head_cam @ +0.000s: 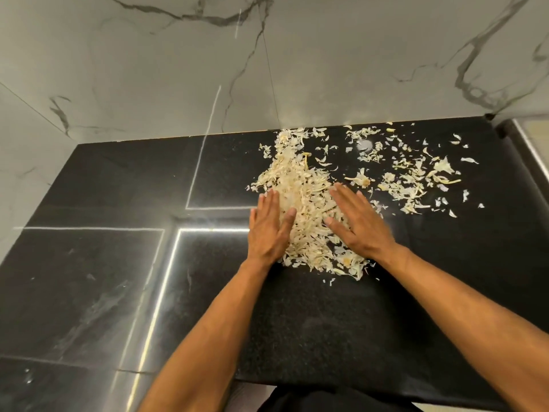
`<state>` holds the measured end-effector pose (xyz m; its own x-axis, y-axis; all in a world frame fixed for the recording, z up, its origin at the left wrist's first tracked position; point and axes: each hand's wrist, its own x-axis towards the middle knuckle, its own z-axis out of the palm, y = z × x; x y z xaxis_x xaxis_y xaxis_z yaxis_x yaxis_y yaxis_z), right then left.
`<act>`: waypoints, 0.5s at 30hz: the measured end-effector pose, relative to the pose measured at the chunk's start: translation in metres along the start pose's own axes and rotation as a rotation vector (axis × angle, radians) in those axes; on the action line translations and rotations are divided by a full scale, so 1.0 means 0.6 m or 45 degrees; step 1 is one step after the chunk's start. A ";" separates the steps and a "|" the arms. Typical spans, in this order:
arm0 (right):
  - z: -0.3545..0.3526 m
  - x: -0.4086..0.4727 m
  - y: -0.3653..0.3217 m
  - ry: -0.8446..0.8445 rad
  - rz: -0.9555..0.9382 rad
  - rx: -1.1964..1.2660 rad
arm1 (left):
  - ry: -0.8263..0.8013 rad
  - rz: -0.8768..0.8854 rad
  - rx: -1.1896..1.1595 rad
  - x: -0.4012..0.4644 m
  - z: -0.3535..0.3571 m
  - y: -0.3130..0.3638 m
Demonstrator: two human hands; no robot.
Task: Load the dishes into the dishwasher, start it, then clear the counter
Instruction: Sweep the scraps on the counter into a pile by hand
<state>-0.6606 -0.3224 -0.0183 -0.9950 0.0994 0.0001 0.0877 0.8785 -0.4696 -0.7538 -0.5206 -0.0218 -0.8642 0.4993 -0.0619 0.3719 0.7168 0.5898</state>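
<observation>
A heap of pale, papery peel scraps lies on the black counter. My left hand lies flat with straight fingers against the heap's left side. My right hand lies flat on the heap's right side, its fingers straight and pointing toward the heap. The scraps are bunched between the two palms. More loose scraps are scattered thinly to the right, up to the wall. No dishes or dishwasher are in view.
A white marble-patterned wall closes the counter at the back and left. The counter's front edge runs below my arms. At the far right, the counter ends at a rounded edge. Bright light strips reflect on the left part.
</observation>
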 end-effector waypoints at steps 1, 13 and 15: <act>0.002 -0.011 0.002 -0.041 -0.069 -0.101 | 0.012 -0.006 0.029 -0.007 -0.002 -0.009; 0.023 -0.015 -0.013 -0.263 -0.340 -0.524 | -0.097 0.104 0.394 -0.061 0.000 -0.031; 0.011 0.013 -0.002 -0.225 -0.225 -0.543 | -0.065 0.062 0.364 -0.057 0.002 -0.031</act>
<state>-0.6685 -0.3258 -0.0235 -0.9859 -0.1164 -0.1204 -0.1082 0.9915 -0.0729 -0.7309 -0.5503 -0.0314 -0.8274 0.5553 -0.0840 0.4992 0.7957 0.3430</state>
